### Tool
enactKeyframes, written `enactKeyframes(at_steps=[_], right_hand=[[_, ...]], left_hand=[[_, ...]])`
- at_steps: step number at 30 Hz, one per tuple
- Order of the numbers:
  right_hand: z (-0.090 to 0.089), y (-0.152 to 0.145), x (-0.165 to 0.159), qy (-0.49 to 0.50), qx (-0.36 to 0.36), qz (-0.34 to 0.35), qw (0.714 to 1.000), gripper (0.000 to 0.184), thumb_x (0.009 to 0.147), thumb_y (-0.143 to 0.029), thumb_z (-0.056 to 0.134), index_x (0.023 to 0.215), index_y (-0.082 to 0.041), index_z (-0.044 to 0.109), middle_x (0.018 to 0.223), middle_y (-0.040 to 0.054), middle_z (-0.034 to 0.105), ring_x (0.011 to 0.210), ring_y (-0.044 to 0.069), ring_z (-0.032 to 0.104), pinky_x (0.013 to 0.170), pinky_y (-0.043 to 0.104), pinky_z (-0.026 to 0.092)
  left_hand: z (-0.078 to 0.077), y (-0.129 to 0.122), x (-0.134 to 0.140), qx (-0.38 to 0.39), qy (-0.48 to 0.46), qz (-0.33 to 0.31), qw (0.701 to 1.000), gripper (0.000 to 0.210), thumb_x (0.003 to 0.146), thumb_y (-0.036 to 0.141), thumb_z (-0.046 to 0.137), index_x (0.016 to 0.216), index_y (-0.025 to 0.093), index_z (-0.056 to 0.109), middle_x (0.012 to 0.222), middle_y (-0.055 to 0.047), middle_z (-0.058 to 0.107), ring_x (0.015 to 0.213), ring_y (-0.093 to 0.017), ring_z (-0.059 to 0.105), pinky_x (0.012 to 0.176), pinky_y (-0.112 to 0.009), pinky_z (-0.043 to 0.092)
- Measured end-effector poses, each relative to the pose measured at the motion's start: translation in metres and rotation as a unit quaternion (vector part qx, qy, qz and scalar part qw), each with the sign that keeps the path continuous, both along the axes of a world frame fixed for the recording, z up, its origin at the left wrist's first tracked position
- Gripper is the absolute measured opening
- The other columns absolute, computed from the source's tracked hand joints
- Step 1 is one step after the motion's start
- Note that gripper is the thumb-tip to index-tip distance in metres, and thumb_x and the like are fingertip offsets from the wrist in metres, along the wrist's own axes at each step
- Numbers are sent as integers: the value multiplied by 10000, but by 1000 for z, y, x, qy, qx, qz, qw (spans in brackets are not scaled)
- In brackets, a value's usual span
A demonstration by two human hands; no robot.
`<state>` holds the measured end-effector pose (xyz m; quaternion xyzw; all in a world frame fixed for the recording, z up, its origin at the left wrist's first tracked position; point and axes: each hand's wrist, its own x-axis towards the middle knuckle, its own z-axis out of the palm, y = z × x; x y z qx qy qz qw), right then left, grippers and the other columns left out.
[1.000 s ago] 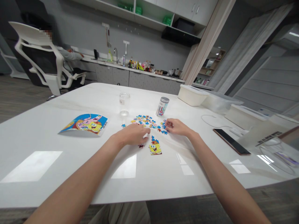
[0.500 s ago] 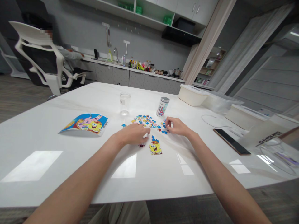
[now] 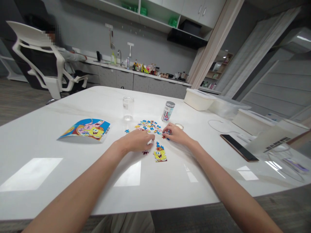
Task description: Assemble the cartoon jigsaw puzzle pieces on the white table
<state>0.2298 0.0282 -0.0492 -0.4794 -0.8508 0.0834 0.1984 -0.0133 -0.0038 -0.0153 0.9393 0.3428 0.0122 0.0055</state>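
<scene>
A joined section of jigsaw puzzle (image 3: 160,153), showing a yellow cartoon face with blue above, lies on the white table between my hands. My left hand (image 3: 137,140) rests just left of it, thumb and forefinger apart, its other fingers partly hidden; a few dark red pieces (image 3: 145,152) lie beside the thumb. My right hand (image 3: 178,134) is right of and beyond the section, its thumb and fingertips closed on a small puzzle piece (image 3: 166,132) at the pile's edge. Loose puzzle pieces (image 3: 149,125) are heaped beyond both hands.
A curled picture sheet (image 3: 87,130) lies at left. Behind the pile stand a clear jar (image 3: 128,110) and a printed can (image 3: 167,111); a round lid (image 3: 179,126) lies near my right hand. Rightward are a phone (image 3: 238,148), cables and plastic boxes (image 3: 199,99). A person sits beyond, left.
My right hand has moved left, from the pile's right side toward the joined section, uncovering the round lid behind it. My left hand has stayed nearly still.
</scene>
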Motion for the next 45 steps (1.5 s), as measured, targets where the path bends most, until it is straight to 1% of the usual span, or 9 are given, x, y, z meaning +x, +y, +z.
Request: enactKeyframes(at_steps=[9, 12, 18, 20, 26, 30, 33, 40, 45], right_hand=[[4, 0, 1, 53, -20, 21, 998, 56, 821, -212, 588, 830, -176, 630, 812, 26, 625, 691, 133, 555, 663, 261, 435], [6, -1, -2, 78, -34, 26, 996, 64, 816, -208, 590, 805, -179, 645, 782, 20, 661, 704, 139, 574, 681, 262, 439], [6, 1, 0, 62, 2, 11, 998, 65, 822, -218, 599, 802, -180, 647, 801, 31, 667, 756, 152, 596, 726, 275, 440], [4, 3, 4, 67, 19, 0, 998, 69, 836, -224, 584, 821, -181, 635, 807, 31, 660, 743, 149, 588, 714, 275, 439], [0, 9, 9, 78, 37, -13, 996, 60, 846, -193, 556, 843, -180, 614, 825, 36, 640, 728, 146, 571, 699, 276, 445], [-2, 8, 9, 62, 60, 11, 996, 160, 845, -112, 500, 870, -182, 642, 895, 59, 646, 805, 158, 591, 724, 278, 461], [-3, 7, 9, 41, 64, 24, 997, 201, 848, -110, 503, 889, -188, 684, 923, 66, 659, 842, 170, 606, 750, 296, 472], [-9, 10, 13, 25, 61, 20, 998, 199, 854, -183, 530, 955, -198, 700, 923, 62, 703, 837, 190, 632, 777, 333, 498], [-8, 8, 12, 23, 67, 12, 997, 197, 841, -179, 523, 926, -196, 699, 956, 68, 673, 838, 181, 636, 764, 314, 502]], left_hand=[[-3, 4, -2, 14, 3, 9, 1000, 250, 874, 306, 461, 1006, 203, 645, 771, -77, 676, 715, -201, 627, 648, -283, 439], [-1, 3, -2, 7, 7, 8, 1000, 250, 875, 303, 452, 993, 203, 648, 752, -73, 675, 709, -200, 625, 648, -281, 434], [0, 2, -1, 11, 10, 12, 1000, 247, 875, 307, 453, 1002, 205, 639, 793, -80, 686, 743, -212, 640, 662, -291, 445], [0, 5, -6, 32, 11, 46, 998, 262, 885, 298, 439, 1029, 191, 630, 844, -105, 694, 781, -230, 654, 680, -311, 457], [6, 14, -29, 93, 40, 210, 972, 310, 885, 164, 375, 1004, 112, 656, 911, -204, 691, 865, -307, 683, 706, -371, 492], [8, 14, -36, 80, 62, 263, 959, 348, 852, 64, 362, 983, 95, 683, 943, -209, 702, 916, -308, 688, 743, -374, 510], [5, 14, -34, 48, 83, 292, 951, 354, 851, 55, 364, 986, 92, 690, 979, -201, 705, 943, -301, 686, 758, -372, 518], [-1, 13, -28, 22, 66, 252, 965, 353, 897, 100, 378, 1124, 162, 642, 1007, -165, 709, 960, -292, 684, 780, -385, 518], [-3, 14, -25, 23, 57, 234, 970, 317, 909, 139, 392, 1118, 171, 629, 970, -159, 710, 938, -297, 690, 759, -392, 522]])
